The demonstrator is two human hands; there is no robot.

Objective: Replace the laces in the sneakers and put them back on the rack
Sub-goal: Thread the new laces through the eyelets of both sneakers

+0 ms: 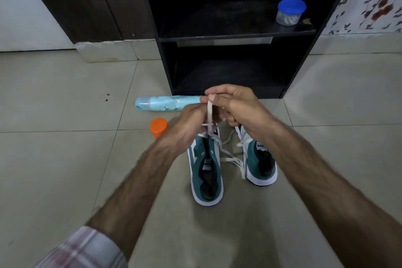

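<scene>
I see both sneakers (pixel 206 172) on the floor before the rack (pixel 237 35). My right hand (pixel 235 104) pinches the lace (pixel 210 111) taut; left hand (pixel 191 124) grips it lower. It's limp, light; hold near the tip.

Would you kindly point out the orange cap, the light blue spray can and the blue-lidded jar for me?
orange cap (pixel 159 125), head view, flat top.
light blue spray can (pixel 161 103), head view, middle of its lying body.
blue-lidded jar (pixel 291 6), head view, on the lid.

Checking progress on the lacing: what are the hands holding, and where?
Both hands hold the white lace of the left sneaker: right hand pinches its upper end, left hand lower down.
</scene>
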